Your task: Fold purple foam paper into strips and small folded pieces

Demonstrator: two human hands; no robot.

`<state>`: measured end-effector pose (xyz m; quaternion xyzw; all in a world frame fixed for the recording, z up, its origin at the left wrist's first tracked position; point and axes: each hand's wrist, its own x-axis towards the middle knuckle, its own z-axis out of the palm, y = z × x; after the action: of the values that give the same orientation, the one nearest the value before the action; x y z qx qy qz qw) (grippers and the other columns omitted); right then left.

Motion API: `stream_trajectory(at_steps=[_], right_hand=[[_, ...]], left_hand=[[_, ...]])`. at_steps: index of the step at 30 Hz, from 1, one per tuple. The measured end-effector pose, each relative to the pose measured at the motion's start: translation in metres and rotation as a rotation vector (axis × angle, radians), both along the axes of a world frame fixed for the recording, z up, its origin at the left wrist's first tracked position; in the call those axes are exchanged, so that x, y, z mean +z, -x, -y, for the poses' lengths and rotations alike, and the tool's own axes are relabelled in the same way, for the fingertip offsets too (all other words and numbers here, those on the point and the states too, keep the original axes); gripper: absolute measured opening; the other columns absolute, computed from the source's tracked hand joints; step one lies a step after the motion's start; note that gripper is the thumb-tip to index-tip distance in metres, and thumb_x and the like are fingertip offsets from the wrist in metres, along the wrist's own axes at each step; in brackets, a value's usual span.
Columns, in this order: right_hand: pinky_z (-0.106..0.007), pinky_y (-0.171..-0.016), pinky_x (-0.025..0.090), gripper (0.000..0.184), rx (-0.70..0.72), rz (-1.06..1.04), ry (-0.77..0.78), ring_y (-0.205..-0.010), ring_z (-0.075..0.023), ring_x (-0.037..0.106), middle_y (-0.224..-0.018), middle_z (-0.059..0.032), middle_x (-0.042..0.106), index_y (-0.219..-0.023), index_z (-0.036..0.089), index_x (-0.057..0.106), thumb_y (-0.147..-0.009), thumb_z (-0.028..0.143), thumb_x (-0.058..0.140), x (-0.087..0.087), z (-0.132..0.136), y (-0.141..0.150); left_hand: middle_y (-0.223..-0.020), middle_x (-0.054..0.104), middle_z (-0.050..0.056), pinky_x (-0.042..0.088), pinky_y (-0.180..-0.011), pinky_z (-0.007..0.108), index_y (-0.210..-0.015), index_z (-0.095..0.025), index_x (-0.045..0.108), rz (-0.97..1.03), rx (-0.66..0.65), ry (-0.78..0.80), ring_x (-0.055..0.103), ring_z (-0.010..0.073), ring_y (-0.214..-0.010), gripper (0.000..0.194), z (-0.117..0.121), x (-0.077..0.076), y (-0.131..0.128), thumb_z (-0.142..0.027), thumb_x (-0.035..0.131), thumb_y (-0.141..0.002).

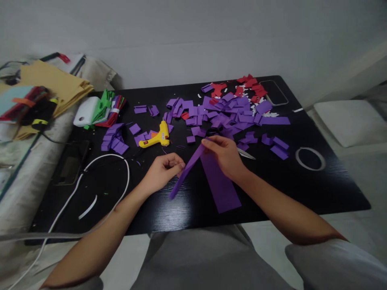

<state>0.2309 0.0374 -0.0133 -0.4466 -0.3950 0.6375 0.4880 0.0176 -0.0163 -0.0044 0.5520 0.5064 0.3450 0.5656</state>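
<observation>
A narrow purple paper strip (pixel 188 169) slants between my hands above the black table. My right hand (pixel 223 152) pinches its upper end between thumb and fingers. Lower down, my left hand (pixel 165 169) is closed on the strip's edge, thumb against the fingers. Beneath my right hand lies a wider, flat purple paper strip (pixel 220 185), its far end partly hidden. Scissors (pixel 246 154) rest behind that hand, one blade tip and part of a dark handle showing. A yellow glue gun (pixel 157 137) lies beyond my left hand.
Many purple paper pieces (pixel 232 108) are heaped at the back, with red pieces (pixel 252 86) behind them. A white cable (pixel 128 173) loops at left near a dark phone (pixel 71 163). A tape-like ring (pixel 322 159) lies at right. Coloured paper bundles (pixel 105 108) sit back left.
</observation>
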Motion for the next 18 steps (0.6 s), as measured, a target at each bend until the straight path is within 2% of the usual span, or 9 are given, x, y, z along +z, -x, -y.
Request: stream_trajectory(at_steps=[2,4,9,15,18], right_hand=[[-0.03,-0.066,0.054,0.03,-0.085,-0.025,-0.007,-0.063,-0.0128,0.06,-0.069,0.0025,0.067,-0.075,0.021,0.072,-0.066,0.043,0.091,-0.001,-0.009,-0.005],[-0.03,-0.067,0.054,0.029,-0.093,-0.014,-0.025,-0.063,-0.0127,0.06,-0.07,0.0024,0.066,-0.077,0.021,0.071,-0.069,0.042,0.089,-0.002,-0.013,-0.008],[-0.031,-0.07,0.057,0.029,-0.014,-0.015,-0.046,-0.066,-0.0133,0.063,-0.074,0.0021,0.068,-0.08,0.022,0.071,-0.07,0.042,0.089,-0.003,-0.005,-0.003],[-0.029,-0.067,0.059,0.032,0.101,0.004,-0.052,-0.068,-0.0137,0.064,-0.077,0.0021,0.069,-0.084,0.021,0.073,-0.072,0.046,0.089,0.002,0.008,0.004],[-0.028,-0.062,0.058,0.037,0.192,-0.001,-0.005,-0.069,-0.0144,0.066,-0.078,0.0015,0.071,-0.09,0.021,0.075,-0.068,0.045,0.092,0.001,0.015,0.008]], left_hand=[[-0.071,0.074,0.003,0.057,-0.061,0.026,-0.081,-0.016,0.066,0.061,-0.021,0.057,0.07,0.0157,-0.062,0.018,-0.003,0.0,0.003,-0.032,0.076,-0.082],[-0.082,0.078,0.006,0.062,-0.067,0.031,-0.089,-0.016,0.067,0.128,0.006,0.093,0.075,0.019,-0.071,0.024,-0.006,-0.001,0.005,-0.037,0.076,-0.083],[-0.089,0.08,0.01,0.065,-0.07,0.032,-0.102,-0.015,0.071,0.168,0.017,0.141,0.078,0.021,-0.074,0.039,-0.008,-0.001,0.006,-0.051,0.074,-0.088],[-0.083,0.079,0.007,0.063,-0.069,0.029,-0.094,-0.015,0.075,0.106,0.004,0.119,0.075,0.0168,-0.068,0.033,-0.004,-0.003,0.005,-0.045,0.082,-0.083],[-0.084,0.079,0.007,0.063,-0.069,0.028,-0.09,-0.015,0.075,0.099,0.009,0.102,0.075,0.0166,-0.068,0.031,-0.003,-0.004,0.004,-0.044,0.081,-0.084]])
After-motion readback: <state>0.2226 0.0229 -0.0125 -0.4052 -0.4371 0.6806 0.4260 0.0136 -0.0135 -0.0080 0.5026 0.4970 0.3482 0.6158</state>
